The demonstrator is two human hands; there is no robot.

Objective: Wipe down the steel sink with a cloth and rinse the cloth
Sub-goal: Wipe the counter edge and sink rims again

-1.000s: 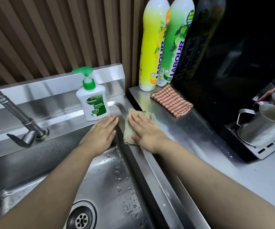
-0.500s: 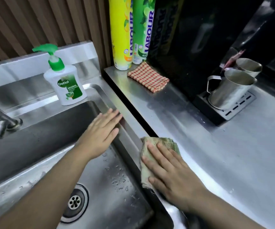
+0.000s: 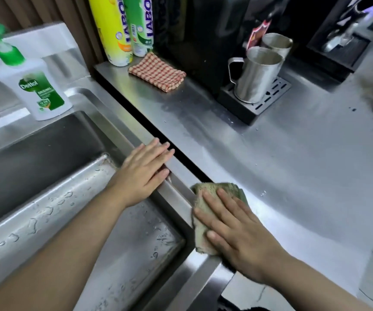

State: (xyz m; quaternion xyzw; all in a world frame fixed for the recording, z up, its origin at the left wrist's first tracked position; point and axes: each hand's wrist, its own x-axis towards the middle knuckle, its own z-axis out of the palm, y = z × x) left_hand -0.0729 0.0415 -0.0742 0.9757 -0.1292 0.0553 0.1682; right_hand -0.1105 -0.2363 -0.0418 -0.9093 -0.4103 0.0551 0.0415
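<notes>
Pressing flat is the current state. The small folded olive-green terry cloth (image 3: 217, 187) is pinned under the right hand (image 3: 237, 236), whose fingers are straight and spread, with nothing curled round the cloth. The cloth is sited on the right rim of the brushed stainless-steel sink (image 3: 176, 191), at about 4 o'clock of the basin, and overlaps onto the steel table (image 3: 293, 164). The left hand (image 3: 145, 173) is laid open on the same rim at about 2 o'clock. Nothing is held in it, and it is judged to be bracing.

Handling, as judged:
- The cloth is taken as light, soft and limp, and probably damp. No stiffness can be counted on.
- Bunching is expected if it is pushed from one edge, so palm pressure over the middle is preferred for wiping.
- For rinsing, the exposed edge at 12 o'clock of the fingertips can be pinched, or the whole cloth gathered into a fist. Sag and drip are to be expected.
- Droplets are seen on the basin floor, so easy sliding on the wet steel is assumed.

A white soap pump bottle with a green top (image 3: 33, 88) is at the basin's 11 o'clock. A red-checked cloth (image 3: 157, 71) is at its 1 o'clock, well apart from the hands. Neither is touched.
</notes>
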